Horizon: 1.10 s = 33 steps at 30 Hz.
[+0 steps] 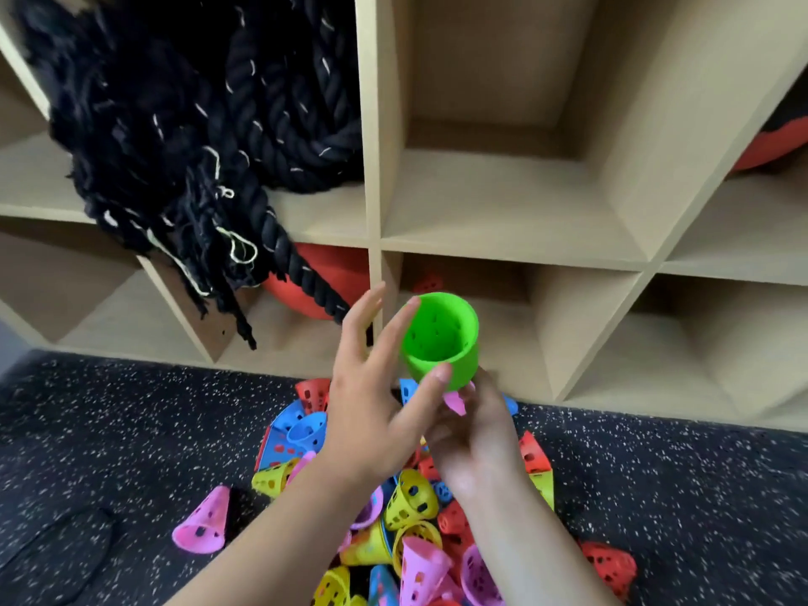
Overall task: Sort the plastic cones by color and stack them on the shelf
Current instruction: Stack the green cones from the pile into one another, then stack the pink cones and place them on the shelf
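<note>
Green cone (441, 338) in air before lower middle compartment of shelf (503, 203), mouth toward camera, tip pointing away. Left hand (376, 395) pinches rim between index and thumb. Right hand (476, 439) under tip, blurred, grip unclear.

Hands, two: left hand (371, 400), right hand (476, 443). Green cone (441, 338): one, between left fingertips. Pink cone (454, 402): one at right fingertips; at least five more below. Red balls (317, 293): two, beyond the fingers. Rope (183, 124): one.

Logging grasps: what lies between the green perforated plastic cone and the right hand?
A pink plastic cone, partly hidden, at the right hand's fingertips under the green perforated plastic cone; head view.
</note>
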Each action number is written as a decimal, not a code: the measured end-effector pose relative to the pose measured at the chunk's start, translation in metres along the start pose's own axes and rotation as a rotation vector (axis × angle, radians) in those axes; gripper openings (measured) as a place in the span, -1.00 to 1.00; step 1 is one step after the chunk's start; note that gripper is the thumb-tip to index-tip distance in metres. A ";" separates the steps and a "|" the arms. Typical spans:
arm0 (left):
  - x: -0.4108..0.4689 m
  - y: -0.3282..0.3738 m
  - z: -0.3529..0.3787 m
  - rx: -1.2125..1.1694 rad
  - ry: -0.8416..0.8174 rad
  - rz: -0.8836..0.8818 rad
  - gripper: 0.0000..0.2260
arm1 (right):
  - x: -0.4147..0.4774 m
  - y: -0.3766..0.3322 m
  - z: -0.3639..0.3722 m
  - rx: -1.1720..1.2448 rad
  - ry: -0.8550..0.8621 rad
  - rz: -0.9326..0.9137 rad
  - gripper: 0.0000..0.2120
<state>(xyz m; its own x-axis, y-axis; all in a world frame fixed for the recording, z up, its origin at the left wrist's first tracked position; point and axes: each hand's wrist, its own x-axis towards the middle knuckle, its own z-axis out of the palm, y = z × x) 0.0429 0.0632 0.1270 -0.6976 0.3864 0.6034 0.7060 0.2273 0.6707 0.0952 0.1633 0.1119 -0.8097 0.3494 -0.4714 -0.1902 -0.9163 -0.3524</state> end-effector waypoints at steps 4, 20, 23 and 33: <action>0.022 0.002 0.005 -0.114 0.034 -0.134 -0.46 | 0.016 -0.025 0.011 -0.080 0.063 -0.202 -0.78; 0.153 0.000 0.070 -0.737 0.216 -0.637 -0.56 | 0.098 -0.131 0.116 -0.640 -0.095 -0.907 -0.55; 0.181 -0.014 0.080 -0.535 0.060 -0.605 -0.58 | 0.122 -0.148 0.129 -0.806 -0.121 -0.979 -0.56; 0.223 -0.037 0.094 0.359 -0.274 -0.393 -0.66 | 0.174 -0.162 0.146 -1.322 -0.224 -1.068 -0.48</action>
<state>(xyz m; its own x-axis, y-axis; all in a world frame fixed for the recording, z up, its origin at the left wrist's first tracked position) -0.1273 0.2247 0.1964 -0.8916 0.4178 0.1744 0.4319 0.6692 0.6046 -0.0960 0.3443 0.2051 -0.7160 0.5143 0.4720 -0.1973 0.4995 -0.8436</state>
